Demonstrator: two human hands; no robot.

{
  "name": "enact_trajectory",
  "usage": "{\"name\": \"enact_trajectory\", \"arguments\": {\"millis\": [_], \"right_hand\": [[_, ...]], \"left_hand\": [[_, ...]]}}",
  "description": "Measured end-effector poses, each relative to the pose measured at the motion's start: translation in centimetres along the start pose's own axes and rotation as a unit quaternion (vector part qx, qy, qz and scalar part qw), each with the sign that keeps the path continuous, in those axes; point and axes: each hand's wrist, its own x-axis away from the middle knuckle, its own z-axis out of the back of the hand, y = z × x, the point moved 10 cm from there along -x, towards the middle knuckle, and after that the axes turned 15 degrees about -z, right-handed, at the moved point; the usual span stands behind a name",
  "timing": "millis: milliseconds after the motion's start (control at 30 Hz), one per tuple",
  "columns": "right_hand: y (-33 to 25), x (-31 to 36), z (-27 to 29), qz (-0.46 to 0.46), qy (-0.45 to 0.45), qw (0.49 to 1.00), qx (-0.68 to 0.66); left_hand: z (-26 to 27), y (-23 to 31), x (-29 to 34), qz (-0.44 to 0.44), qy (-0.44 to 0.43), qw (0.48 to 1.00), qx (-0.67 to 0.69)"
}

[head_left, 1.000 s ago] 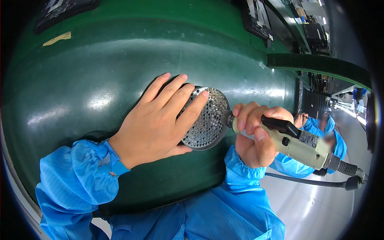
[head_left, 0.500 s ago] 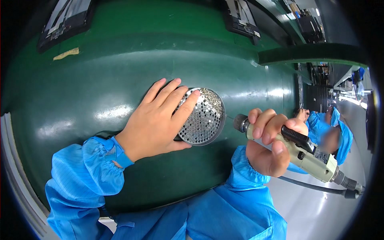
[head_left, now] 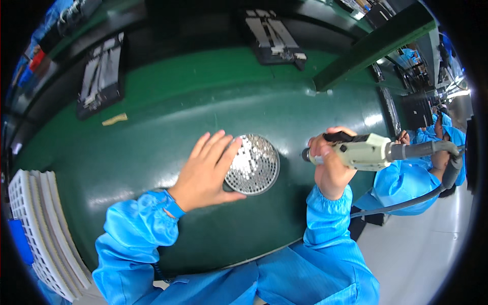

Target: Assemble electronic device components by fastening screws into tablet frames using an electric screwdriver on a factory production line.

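My left hand curves round the left side of a round metal screw dish that lies flat on the green table. Its fingertips reach over the far-left rim and its thumb is at the near rim. The dish's top is full of small holes, with shiny small screws heaped on its far part. To the right, my right hand is wrapped round a pale electric screwdriver with a black lever. The screwdriver's nose points left, a short gap away from the dish; its bit is too thin to make out.
Two dark-framed device panels lie at the far side of the table, with a tan strip near the left one. White perforated racks stand at the left. A green post rises far right. A thick cord loops beside a seated co-worker.
The whole view has shifted, bringing the far table and left racks in. The screwdriver has turned more level, and my right fingers have closed up nearer its nose. My left hand stays at the dish.
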Motion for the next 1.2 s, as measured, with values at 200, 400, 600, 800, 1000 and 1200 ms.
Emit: {"name": "enact_trajectory", "arguments": {"millis": [200,400,600,800,1000,1200], "right_hand": [[0.3,0.4,0.1,-0.020,0.000,0.999,0.037],[0.3,-0.5,0.8,-0.045,-0.012,0.999,-0.005],[-1.7,-0.8,0.6,-0.027,-0.066,0.997,0.020],[-0.8,-1.3,0.7,0.006,-0.054,0.994,0.097],[-2.5,-1.4,1.6,-0.026,-0.075,0.990,0.119],[-2.6,-1.4,0.8,0.028,-0.053,0.990,0.131]], "left_hand": [[1.9,-1.2,0.5,0.068,0.065,0.990,0.109],[3.9,-11.3,-4.9,0.219,0.025,0.975,0.022],[3.1,-13.1,-15.2,0.124,0.059,0.988,-0.065],[-2.3,-18.5,-20.9,0.123,-0.038,0.988,-0.090],[-0.3,-16.9,-23.0,0.079,-0.061,0.981,-0.166],[0.7,-19.5,-18.6,0.076,-0.063,0.934,-0.344]]}}
